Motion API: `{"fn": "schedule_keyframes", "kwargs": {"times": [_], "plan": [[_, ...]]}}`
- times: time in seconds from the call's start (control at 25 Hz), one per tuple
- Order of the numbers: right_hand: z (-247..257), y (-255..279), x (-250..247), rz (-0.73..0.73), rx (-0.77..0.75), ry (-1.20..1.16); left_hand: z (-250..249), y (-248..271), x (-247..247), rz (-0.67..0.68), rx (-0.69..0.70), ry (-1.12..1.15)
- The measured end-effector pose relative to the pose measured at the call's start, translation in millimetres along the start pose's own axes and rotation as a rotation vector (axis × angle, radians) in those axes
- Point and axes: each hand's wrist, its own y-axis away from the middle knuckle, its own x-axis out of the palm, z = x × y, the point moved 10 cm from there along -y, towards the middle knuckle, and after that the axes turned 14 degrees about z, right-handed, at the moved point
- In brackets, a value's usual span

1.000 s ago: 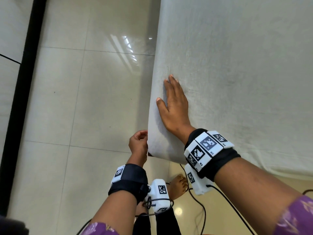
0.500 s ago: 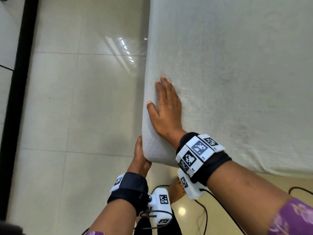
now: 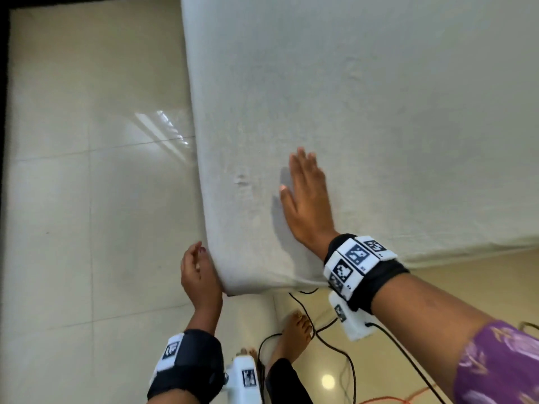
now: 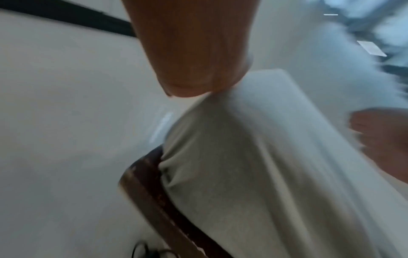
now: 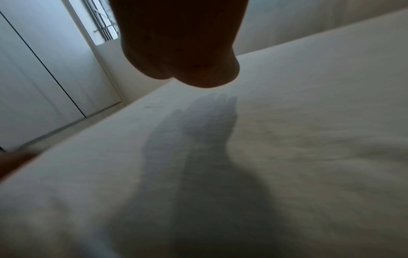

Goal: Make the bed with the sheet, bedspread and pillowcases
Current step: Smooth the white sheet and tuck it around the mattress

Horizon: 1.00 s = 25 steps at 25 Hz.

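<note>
While the white sheet (image 3: 364, 118) lies stretched over the mattress, my reference point is the mattress corner (image 3: 233, 275) nearest the person. My left hand (image 3: 198, 275) sits at the outer side of that corner, fingers loosely bent against the draped cloth; the left wrist view shows them touching the sheet where it hangs down the side, but it is too blurred to say whether they pinch it, so I log the hold as undetermined. My right hand (image 3: 309, 205) is flat on top, inboard of the corner, fingers straight and together, thumb out, gripping nothing. From the corner, the sheet's long edge runs away along the left side of the bed, the short edge off to the right. Dark wooden bed frame (image 4: 159, 200) shows just below the corner, cloth bunched in folds against it. Judgement: the left hand is nearer the hanging cloth, so tucking falls to it. Open tiled floor (image 3: 87, 199) lies left of the corner; black cables (image 3: 335, 342) and a bare foot (image 3: 294, 330) crowd the near side.
</note>
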Motion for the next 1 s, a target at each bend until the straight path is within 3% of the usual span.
{"fn": "schedule_keyframes", "kwargs": {"times": [0.12,0.2,0.28,0.4,0.52,0.6,0.68,0.8,0.92,1.0], "plan": [[-48,16,-11,0.001,0.146,0.19,-103,26,49,0.195,0.616,-0.468],[-54,25,11,0.074,0.141,0.259,-128,43,95,0.314,0.794,-0.808],[-34,35,47,0.147,0.061,0.35,-116,39,117,0.36,0.759,-1.038],[9,49,92,0.207,-0.077,0.425,-80,26,97,0.303,0.637,-1.164],[23,55,89,0.28,-0.276,0.44,-78,26,77,0.206,0.494,-1.128],[6,51,59,0.274,-0.325,0.381,-95,28,82,0.13,0.385,-1.086],[-44,33,5,0.145,-0.161,0.295,-128,30,115,0.126,0.409,-1.043],[-155,-8,-89,-0.035,0.121,0.286,-186,14,215,0.22,0.48,-1.003],[-240,-43,-135,0.067,0.306,0.294,-203,-18,282,0.266,0.379,-1.033],[-247,-53,-132,0.083,0.281,0.345,-194,-34,290,0.255,0.338,-1.088]]}}
